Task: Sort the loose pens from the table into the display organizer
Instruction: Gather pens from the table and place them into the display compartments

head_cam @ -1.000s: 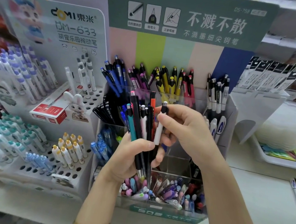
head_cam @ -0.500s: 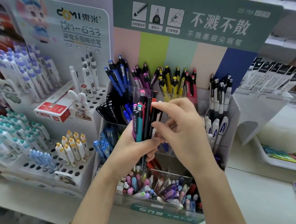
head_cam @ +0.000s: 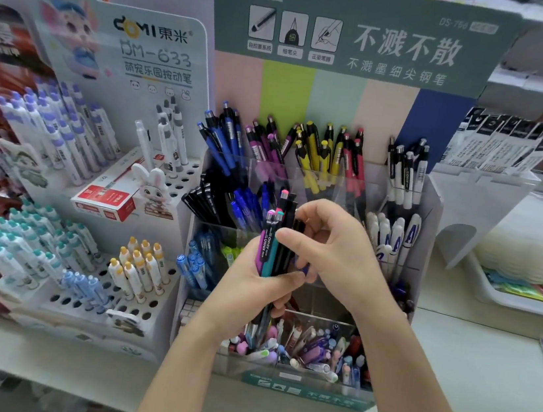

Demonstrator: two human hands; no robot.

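Left hand [head_cam: 245,292] fist-wrapped around pen bundle [head_cam: 274,240] before the display organizer [head_cam: 434,206]; right hand [head_cam: 336,252] fingertips pinching one. Draw it straight up, match compartment colour.

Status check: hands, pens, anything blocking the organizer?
Left hand shut on pen bundle, tips up. Right hand pinching a black pen in the bundle. Organizer right behind, compartments mostly stocked. Nothing in the way.

Pen bundle [head_cam: 273,244] upright, purple, teal, black barrels, before tiered clear display organizer [head_cam: 430,206]; compartments hold colour-sorted pens.
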